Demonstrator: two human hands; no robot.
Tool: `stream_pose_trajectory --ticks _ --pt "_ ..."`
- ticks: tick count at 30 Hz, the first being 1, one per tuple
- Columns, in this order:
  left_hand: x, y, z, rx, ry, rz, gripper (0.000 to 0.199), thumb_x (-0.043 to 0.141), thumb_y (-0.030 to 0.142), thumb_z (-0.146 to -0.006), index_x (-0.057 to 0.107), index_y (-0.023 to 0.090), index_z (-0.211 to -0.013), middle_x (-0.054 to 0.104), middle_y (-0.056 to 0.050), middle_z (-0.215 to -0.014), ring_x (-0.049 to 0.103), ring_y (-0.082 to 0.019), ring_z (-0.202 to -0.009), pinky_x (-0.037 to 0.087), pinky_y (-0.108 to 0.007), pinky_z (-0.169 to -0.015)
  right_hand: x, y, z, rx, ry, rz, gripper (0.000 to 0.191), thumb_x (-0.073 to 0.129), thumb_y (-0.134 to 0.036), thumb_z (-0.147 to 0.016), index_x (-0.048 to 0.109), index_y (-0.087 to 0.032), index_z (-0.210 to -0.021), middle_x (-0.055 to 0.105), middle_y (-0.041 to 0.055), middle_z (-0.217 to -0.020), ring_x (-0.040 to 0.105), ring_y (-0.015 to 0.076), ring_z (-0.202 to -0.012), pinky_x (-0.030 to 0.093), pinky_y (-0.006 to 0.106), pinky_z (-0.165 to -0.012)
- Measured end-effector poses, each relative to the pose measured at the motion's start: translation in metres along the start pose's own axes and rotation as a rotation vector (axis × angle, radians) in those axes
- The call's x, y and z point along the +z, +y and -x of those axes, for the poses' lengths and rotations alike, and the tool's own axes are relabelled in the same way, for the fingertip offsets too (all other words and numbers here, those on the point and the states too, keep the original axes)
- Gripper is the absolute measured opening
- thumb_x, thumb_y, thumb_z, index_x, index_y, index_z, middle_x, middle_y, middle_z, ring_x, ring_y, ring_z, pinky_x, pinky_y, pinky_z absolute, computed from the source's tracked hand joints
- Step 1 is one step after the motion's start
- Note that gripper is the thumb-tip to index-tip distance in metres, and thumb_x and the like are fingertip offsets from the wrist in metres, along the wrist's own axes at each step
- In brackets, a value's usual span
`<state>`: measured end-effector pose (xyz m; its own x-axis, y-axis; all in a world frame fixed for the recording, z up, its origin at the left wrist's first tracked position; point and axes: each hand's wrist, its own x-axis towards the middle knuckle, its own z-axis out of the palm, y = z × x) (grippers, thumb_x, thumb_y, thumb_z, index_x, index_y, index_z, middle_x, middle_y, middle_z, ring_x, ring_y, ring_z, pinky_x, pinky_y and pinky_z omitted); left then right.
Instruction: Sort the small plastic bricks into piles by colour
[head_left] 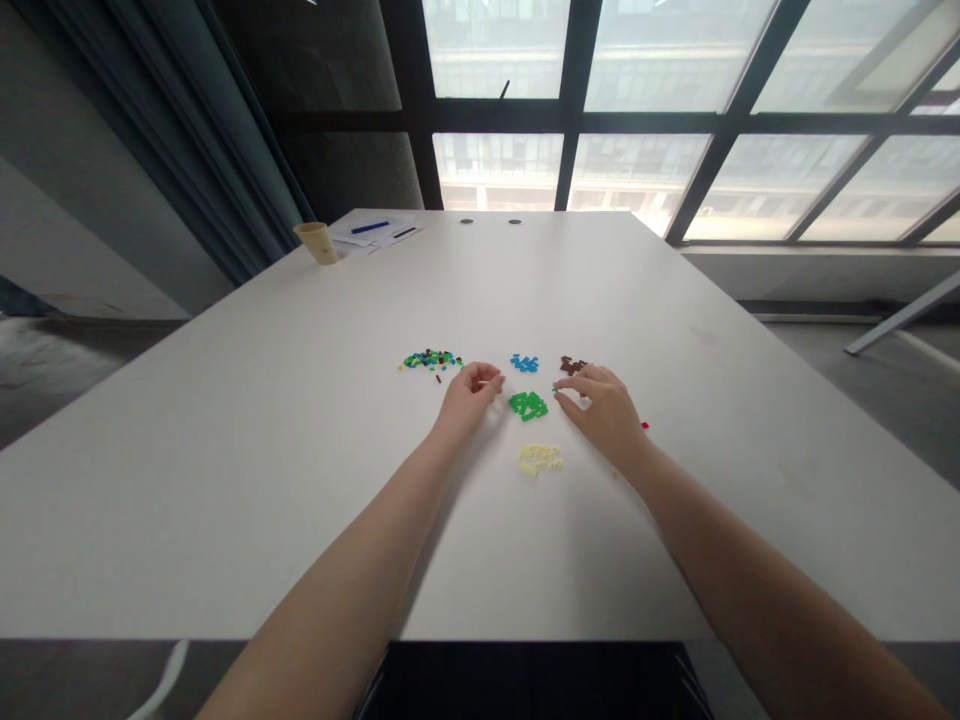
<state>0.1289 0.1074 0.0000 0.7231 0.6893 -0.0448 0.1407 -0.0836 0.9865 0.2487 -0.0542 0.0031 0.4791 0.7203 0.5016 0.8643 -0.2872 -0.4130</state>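
Note:
My right hand [600,402] holds a small green piece [555,389] between thumb and forefinger, close to the brown pieces [571,365]. To the left, my left hand [474,388] has its fingers curled together; whatever they may hold is too small to tell. Between both hands lies a pile of green pieces [529,405], with blue pieces [524,363] behind it and pale yellow pieces [539,458] in front. Just beyond my left hand is a mixed heap of coloured pieces [430,359]. A red piece [645,425] shows beside my right wrist.
Everything rests on a wide white table [300,420]. A tan paper cup [317,243] stands at its far left edge, beside papers [375,231] with a blue pen [370,227]. A yellowish piece [614,472] lies near my right forearm. Large windows rise behind the table.

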Motion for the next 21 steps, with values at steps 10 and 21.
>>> stream_pose_trajectory --ticks 10,21 --pt "-0.023 -0.019 -0.015 0.116 0.311 -1.043 0.028 0.042 0.020 -0.080 0.060 0.018 -0.101 0.055 -0.014 -0.110 0.044 -0.033 -0.107 0.042 -0.044 -0.083 0.020 0.001 -0.007 0.226 -0.266 0.173 0.017 0.057 -0.028 -0.081 0.072 -0.024 -0.088 0.063 0.0046 -0.085 0.056 0.0193 -0.088 0.038 0.030 -0.077" --pt "-0.031 -0.042 -0.030 0.257 0.259 -0.882 0.033 0.034 0.005 -0.074 0.061 0.014 -0.090 0.056 -0.015 -0.097 0.049 -0.027 -0.095 0.037 -0.043 -0.090 0.014 0.005 -0.008 0.219 -0.318 0.164 0.031 0.043 -0.014 -0.084 0.071 -0.024 -0.095 0.066 0.0056 -0.093 0.057 0.0184 -0.090 0.038 0.029 -0.078"
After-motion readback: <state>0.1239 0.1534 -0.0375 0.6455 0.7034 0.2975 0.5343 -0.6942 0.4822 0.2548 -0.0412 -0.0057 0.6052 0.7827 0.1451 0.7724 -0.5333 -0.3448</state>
